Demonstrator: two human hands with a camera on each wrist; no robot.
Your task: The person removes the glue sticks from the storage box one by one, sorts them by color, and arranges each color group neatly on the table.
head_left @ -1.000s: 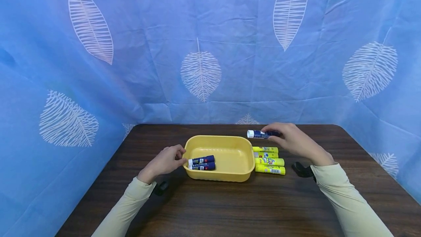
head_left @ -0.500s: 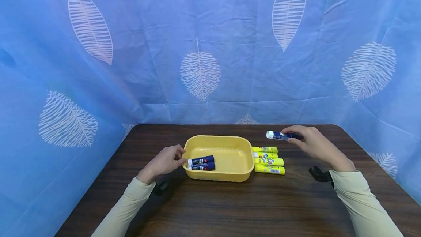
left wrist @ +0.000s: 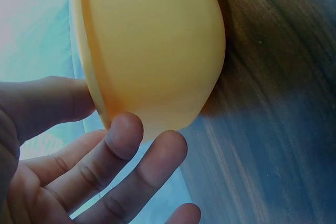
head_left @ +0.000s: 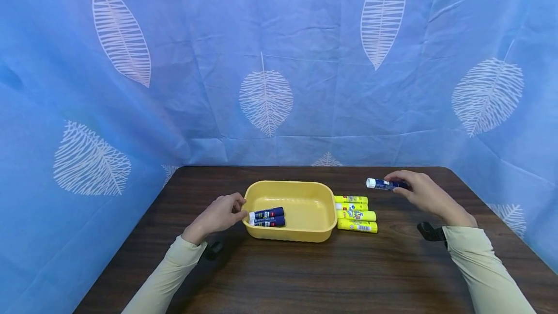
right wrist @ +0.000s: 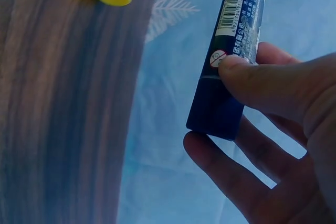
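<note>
My right hand (head_left: 420, 192) holds a dark blue glue stick (head_left: 381, 184) with a white end above the right side of the table. In the right wrist view the thumb presses the label side of this glue stick (right wrist: 226, 66), and fingers support it from behind and below. My left hand (head_left: 220, 214) pinches the left rim of a yellow plastic basin (head_left: 305, 231); in the left wrist view the thumb lies on one side of the basin's rim (left wrist: 86, 51) and fingers on the other. Two dark blue glue sticks (head_left: 268, 217) lie side by side at the basin's left end.
Several yellow glue sticks (head_left: 357, 215) lie in a stacked row against the basin's right side. The dark wood table (head_left: 305, 275) ends at a blue leaf-patterned cloth (head_left: 305, 105) behind it. A black wrist camera (head_left: 430, 231) sits under the right wrist.
My right hand has carried the blue glue stick rightward, away from the basin and past the yellow glue sticks, and slightly lower in view. The left hand has stayed at the basin's rim.
</note>
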